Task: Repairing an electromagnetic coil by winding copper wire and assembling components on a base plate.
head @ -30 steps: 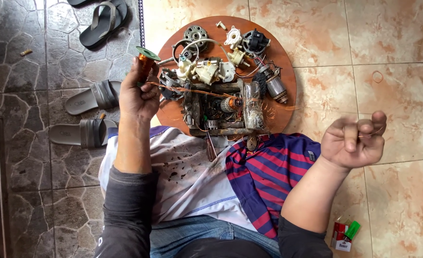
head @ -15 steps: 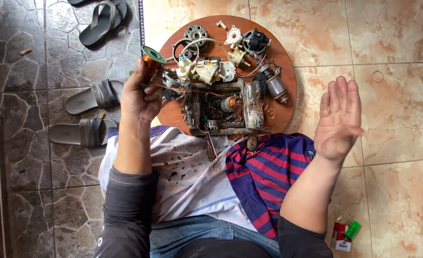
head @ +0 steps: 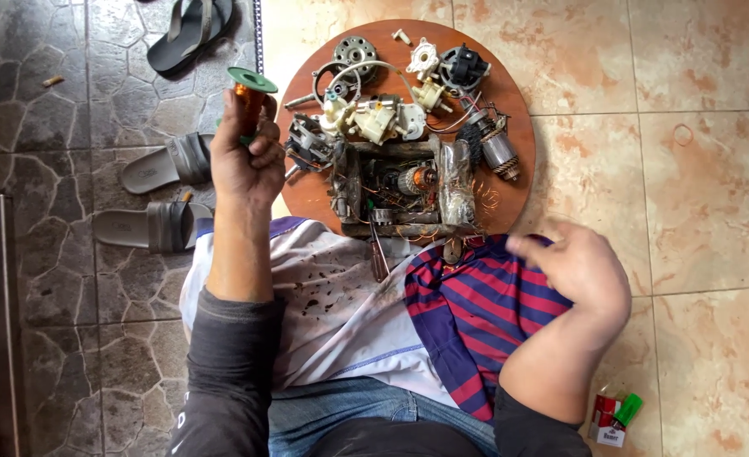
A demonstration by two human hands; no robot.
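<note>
Gripping an orange-handled tool [head: 250, 100] with a flat green cap, the left hand [head: 247, 161] is clenched around the shaft and holds it upright beside a round wooden board [head: 518, 135]. The board is smooth and reddish-brown and lies on the glossy beige floor tiles [head: 696, 169]. On it sits a tangle of motor parts [head: 396, 182]: a boxy metal frame with copper windings, a grey cylindrical rotor [head: 495, 151], a black coil piece [head: 463, 66], a round perforated metal disc [head: 355, 52] and cream plastic housings [head: 374, 118].

The right hand [head: 582, 271] is empty, its fingers loosely curled, and blurred; it hovers over a cloth [head: 476, 322] striped in red and blue that lies across the lap. Beside it is a white cloth [head: 341, 313] speckled with dark stains, and blue denim shows below. A thin dark rod [head: 377, 254] lies from the board's edge onto the cloths.

On the left the floor is rough grey stone paving [head: 44, 279], where 3 grey rubber sandals [head: 167, 161] lie. A red packet with a green lighter [head: 616, 416] rests on the tiles near the right elbow.
</note>
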